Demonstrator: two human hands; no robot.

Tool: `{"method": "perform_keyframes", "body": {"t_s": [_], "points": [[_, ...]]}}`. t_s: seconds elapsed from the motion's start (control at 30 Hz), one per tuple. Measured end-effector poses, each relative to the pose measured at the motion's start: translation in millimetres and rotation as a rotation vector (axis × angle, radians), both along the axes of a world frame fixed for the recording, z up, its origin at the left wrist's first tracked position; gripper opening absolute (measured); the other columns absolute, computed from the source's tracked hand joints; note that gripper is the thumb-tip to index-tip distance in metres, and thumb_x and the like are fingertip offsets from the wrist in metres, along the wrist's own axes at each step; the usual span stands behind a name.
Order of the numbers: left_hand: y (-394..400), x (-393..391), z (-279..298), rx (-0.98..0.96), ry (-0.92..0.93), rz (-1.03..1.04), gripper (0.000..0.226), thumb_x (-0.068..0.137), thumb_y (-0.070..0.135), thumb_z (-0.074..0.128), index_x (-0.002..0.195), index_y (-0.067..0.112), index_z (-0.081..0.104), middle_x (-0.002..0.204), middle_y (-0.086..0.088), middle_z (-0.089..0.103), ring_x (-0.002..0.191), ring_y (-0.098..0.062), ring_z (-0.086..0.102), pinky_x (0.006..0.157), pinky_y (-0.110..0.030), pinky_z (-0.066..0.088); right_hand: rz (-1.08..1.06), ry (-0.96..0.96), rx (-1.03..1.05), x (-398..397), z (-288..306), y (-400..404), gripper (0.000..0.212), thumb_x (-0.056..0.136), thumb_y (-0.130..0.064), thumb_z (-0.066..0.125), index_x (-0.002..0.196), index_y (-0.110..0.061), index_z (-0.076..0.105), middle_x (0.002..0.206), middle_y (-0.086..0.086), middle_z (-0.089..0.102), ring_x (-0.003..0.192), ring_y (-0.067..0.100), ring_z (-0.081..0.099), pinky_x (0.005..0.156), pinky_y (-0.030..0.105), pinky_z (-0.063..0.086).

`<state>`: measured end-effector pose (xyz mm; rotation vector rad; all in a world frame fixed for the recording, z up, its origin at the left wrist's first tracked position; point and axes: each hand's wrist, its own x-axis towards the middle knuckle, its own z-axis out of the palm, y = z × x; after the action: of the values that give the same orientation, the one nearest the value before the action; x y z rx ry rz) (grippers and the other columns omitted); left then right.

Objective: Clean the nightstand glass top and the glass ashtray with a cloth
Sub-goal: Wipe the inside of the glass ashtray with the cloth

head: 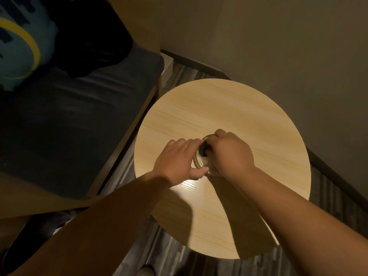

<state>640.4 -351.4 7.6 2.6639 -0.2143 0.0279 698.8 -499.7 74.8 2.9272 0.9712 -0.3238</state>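
Note:
A round, light wood-grain nightstand top [219,104] fills the middle of the head view. Near its centre stands a small clear glass ashtray [201,163]. My left hand [177,160] grips the ashtray's left rim, thumb on the near edge. My right hand [229,152] covers the ashtray's right side and presses a dark cloth [203,150] into the bowl. Most of the cloth and much of the ashtray are hidden under my hands.
A dark-cushioned bench or bed [69,116] with a wooden frame runs along the left. A teal and yellow pillow [18,46] and a black bag [89,36] lie on it. Walls [278,46] close the corner behind the table. Striped carpet [179,261] lies below.

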Motion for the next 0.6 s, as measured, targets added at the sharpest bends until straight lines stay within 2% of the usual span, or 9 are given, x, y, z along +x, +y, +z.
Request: {"method": "perform_keyframes", "body": {"t_s": [0.1, 0.17, 0.3, 0.37, 0.47, 0.6], "points": [[0, 0, 0, -0.002, 0.022, 0.004, 0.07, 0.073, 0.066, 0.048, 0.127, 0.021, 0.04, 0.111, 0.005, 0.058, 0.097, -0.017, 0.049, 0.085, -0.034, 0.035, -0.058, -0.064, -0.12, 3, 3, -13, 0.025, 0.086, -0.029, 0.058, 0.108, -0.018, 0.063, 0.101, 0.001, 0.053, 0.082, 0.023, 0.049, 0.057, 0.031, 0.041], [0, 1, 0, 0.011, 0.024, 0.002, 0.074, 0.073, 0.067, 0.046, 0.129, 0.02, 0.039, 0.114, 0.004, 0.059, 0.099, -0.017, 0.05, 0.087, -0.035, 0.035, -0.03, -0.009, -0.165, -2, 4, -23, 0.022, 0.089, -0.03, 0.056, 0.107, -0.02, 0.064, 0.099, 0.0, 0.052, 0.077, 0.02, 0.045, 0.06, 0.033, 0.047], [-1, 2, 0, 0.017, 0.003, 0.004, 0.07, 0.073, 0.064, 0.049, 0.126, 0.019, 0.042, 0.107, 0.003, 0.06, 0.095, -0.019, 0.052, 0.084, -0.036, 0.037, 0.026, 0.157, -0.042, -9, 6, -15, 0.02, 0.087, -0.031, 0.056, 0.102, -0.024, 0.067, 0.095, -0.001, 0.054, 0.082, 0.024, 0.056, 0.059, 0.03, 0.043], [-1, 1, 0, 0.001, -0.013, 0.014, 0.063, 0.072, 0.063, 0.051, 0.12, 0.022, 0.043, 0.101, 0.006, 0.059, 0.091, -0.018, 0.051, 0.081, -0.034, 0.035, 0.024, 0.117, 0.009, -4, 6, -3, 0.02, 0.082, -0.031, 0.06, 0.1, -0.024, 0.066, 0.098, -0.002, 0.055, 0.088, 0.024, 0.056, 0.06, 0.029, 0.042], [-2, 1, -1, -0.014, -0.011, 0.018, 0.064, 0.072, 0.065, 0.049, 0.121, 0.024, 0.041, 0.103, 0.008, 0.058, 0.091, -0.016, 0.05, 0.081, -0.032, 0.034, -0.015, -0.016, -0.072, 4, 9, 2, 0.029, 0.083, -0.032, 0.058, 0.109, -0.021, 0.062, 0.104, -0.001, 0.054, 0.094, 0.023, 0.05, 0.059, 0.031, 0.033], [-1, 1, -4, 0.024, -0.005, 0.02, 0.072, 0.073, 0.067, 0.047, 0.127, 0.021, 0.037, 0.11, 0.004, 0.059, 0.098, -0.018, 0.051, 0.086, -0.035, 0.036, -0.024, -0.01, -0.185, -7, 12, -22, 0.022, 0.088, -0.023, 0.057, 0.108, -0.02, 0.065, 0.106, 0.0, 0.055, 0.095, 0.022, 0.048, 0.06, 0.032, 0.036]]}}
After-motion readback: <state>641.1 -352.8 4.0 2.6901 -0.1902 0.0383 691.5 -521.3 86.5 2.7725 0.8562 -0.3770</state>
